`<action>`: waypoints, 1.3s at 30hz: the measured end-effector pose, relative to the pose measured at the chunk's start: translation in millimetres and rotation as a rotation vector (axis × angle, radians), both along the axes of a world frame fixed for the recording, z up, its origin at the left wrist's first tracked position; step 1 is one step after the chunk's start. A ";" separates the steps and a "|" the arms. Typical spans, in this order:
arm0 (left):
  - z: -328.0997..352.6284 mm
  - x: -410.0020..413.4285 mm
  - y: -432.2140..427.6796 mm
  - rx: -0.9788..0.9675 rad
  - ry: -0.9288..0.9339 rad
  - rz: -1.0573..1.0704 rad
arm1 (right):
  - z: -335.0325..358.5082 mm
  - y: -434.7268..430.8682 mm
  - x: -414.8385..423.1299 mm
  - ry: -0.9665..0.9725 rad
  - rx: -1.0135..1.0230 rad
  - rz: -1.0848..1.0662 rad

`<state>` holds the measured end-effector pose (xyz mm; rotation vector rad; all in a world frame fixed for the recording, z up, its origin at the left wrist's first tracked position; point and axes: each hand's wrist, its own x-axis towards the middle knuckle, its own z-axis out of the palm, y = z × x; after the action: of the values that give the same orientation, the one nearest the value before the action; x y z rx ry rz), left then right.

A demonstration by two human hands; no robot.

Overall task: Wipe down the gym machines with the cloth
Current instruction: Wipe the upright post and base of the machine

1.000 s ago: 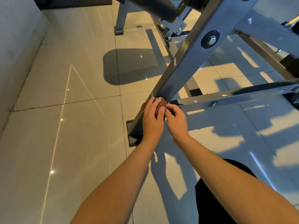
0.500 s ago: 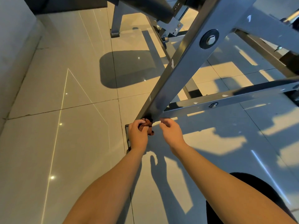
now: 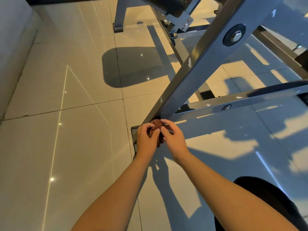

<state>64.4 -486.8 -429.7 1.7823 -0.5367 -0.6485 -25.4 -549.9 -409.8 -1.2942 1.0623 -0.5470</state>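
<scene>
cloth: brown, nubby terry, matt, bunched.
frame bar above cloth: painted metal, smooth, chipped.
floor: glossy polished tile.

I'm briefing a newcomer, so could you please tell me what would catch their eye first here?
Mid-frame, the left hand and right hand pinch a bunched brown cloth at the foot of the slanted grey beam. High on that beam, upper right, sits a large bolt.

Nothing can be read in this view. The grey steel frame of the gym machine shows no brand, label or number, the brown cloth has no tag or print, and the floor tiles carry no markings or signs.
</scene>
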 end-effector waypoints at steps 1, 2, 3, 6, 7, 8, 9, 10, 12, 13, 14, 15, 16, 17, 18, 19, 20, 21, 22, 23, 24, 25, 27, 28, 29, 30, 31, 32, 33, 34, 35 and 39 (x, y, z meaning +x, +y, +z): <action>-0.9 -0.7 3.9 -0.022 0.059 -0.033 | 0.8 1.0 -0.2 -0.020 0.021 -0.019; -1.2 -1.4 8.4 -0.035 0.132 -0.058 | 1.6 2.2 0.3 -0.037 0.048 -0.035; -2.6 -1.4 13.1 -0.037 0.188 -0.068 | 2.9 4.1 1.6 -0.040 0.076 -0.038; -9.7 8.0 27.5 -0.059 0.227 0.004 | 6.5 16.0 10.9 0.001 0.122 0.065; -12.5 13.5 32.4 -0.069 0.233 0.038 | 4.6 20.2 15.2 0.012 0.141 0.118; -14.2 19.1 36.5 -0.075 0.246 0.072 | 1.2 24.2 19.2 0.017 0.150 0.157; -16.4 24.5 39.5 -0.076 0.262 0.110 | -3.1 27.3 22.4 0.031 0.127 0.173; -17.1 29.3 41.2 -0.073 0.266 0.154 | -6.4 28.6 25.4 0.049 0.081 0.149; -22.0 38.5 40.7 -0.047 0.222 0.248 | -11.2 26.0 31.0 0.116 -0.011 -0.007; -24.1 40.9 39.0 -0.023 0.187 0.269 | -8.8 23.4 32.2 0.148 -0.012 -0.112; -26.1 41.8 36.5 0.010 0.162 0.261 | -5.8 20.6 33.4 0.166 0.017 -0.192; -28.8 42.1 33.3 0.041 0.152 0.227 | -6.1 18.4 35.5 0.170 0.048 -0.230; -29.9 41.3 29.4 0.055 0.135 0.176 | -7.5 17.2 37.7 0.175 0.063 -0.231; -30.0 40.2 24.6 0.049 0.099 0.121 | -10.0 16.7 39.3 0.171 0.064 -0.216; -28.4 39.2 19.0 0.041 0.041 0.066 | -11.8 16.4 41.3 0.165 0.058 -0.207; -27.7 38.6 12.9 0.034 -0.027 0.017 | -14.1 15.7 43.4 0.155 0.052 -0.208; -26.8 38.5 7.1 0.033 -0.085 -0.018 | -14.8 14.7 45.4 0.143 0.054 -0.218; -28.6 39.0 2.7 0.037 -0.120 -0.036 | -16.2 13.0 47.1 0.136 0.054 -0.231; -31.9 39.8 0.6 0.046 -0.132 -0.042 | -16.1 11.2 49.0 0.138 0.054 -0.251; -39.5 40.9 0.8 0.054 -0.125 -0.040 | -17.4 8.9 50.9 0.146 0.060 -0.268; -47.9 41.9 2.3 0.071 -0.104 -0.030 | -17.8 6.9 52.6 0.151 0.063 -0.284; -55.1 43.6 3.8 0.098 -0.078 -0.007 | -19.1 4.9 54.0 0.152 0.068 -0.295; -66.7 49.8 4.6 0.178 0.002 0.047 | -21.9 1.7 55.2 0.152 0.082 -0.300; -67.8 52.3 4.3 0.215 0.044 0.064 | -23.5 1.1 55.2 0.151 0.095 -0.290; -71.0 54.4 4.1 0.240 0.064 0.076 | -24.7 0.7 54.8 0.150 0.110 -0.278; -70.0 54.5 4.7 0.244 0.071 0.075 | -23.9 0.5 54.2 0.148 0.119 -0.268; -65.7 52.8 5.1 0.233 0.072 0.075 | -23.5 0.0 53.7 0.147 0.127 -0.263; -59.5 49.6 4.8 0.204 0.077 0.073 | -24.1 -1.2 53.7 0.145 0.131 -0.263; -54.3 45.3 4.1 0.160 0.073 0.071 | -23.9 -2.1 54.6 0.145 0.138 -0.265; -47.9 40.6 3.2 0.131 0.056 0.066 | -22.9 -3.0 56.1 0.143 0.145 -0.269; -43.5 37.4 1.3 0.107 0.026 0.063 | -23.3 -3.5 58.0 0.143 0.153 -0.278; -49.2 34.8 5.2 0.052 -0.019 0.025 | -23.9 0.3 63.4 0.134 0.174 -0.312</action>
<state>99.1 -481.6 -479.0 1.8430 -0.5136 -0.6343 38.0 -549.6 -433.6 -1.0300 1.4052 -0.5914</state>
